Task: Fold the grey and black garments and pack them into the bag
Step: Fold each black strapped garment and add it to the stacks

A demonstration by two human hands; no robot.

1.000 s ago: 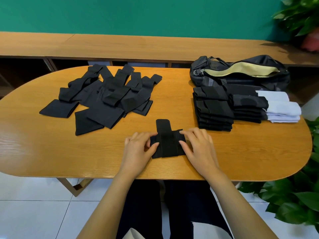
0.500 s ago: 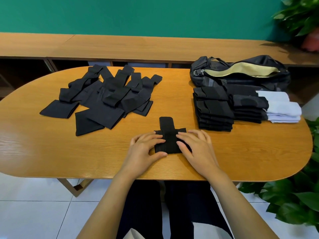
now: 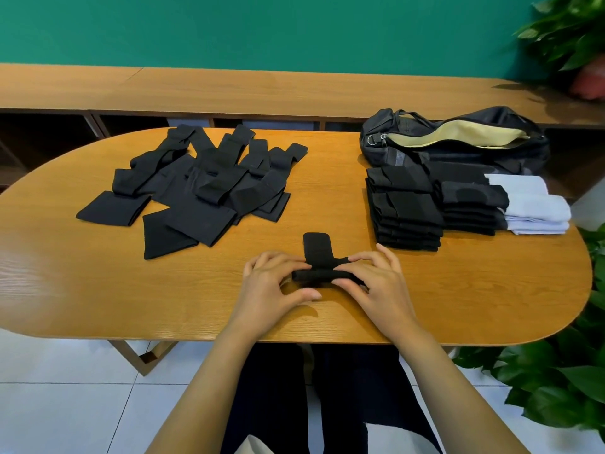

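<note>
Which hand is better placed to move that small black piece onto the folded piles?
Probably the right hand: it pinches the small black fabric piece and lies nearer the folded black stacks.

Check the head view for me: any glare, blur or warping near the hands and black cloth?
Head view: left hand and right hand look sharp; the black garment they pinch is so dark its folds barely read; pale glare on the table at its left end; wide-angle distortion bows the bench and table edges.
</note>
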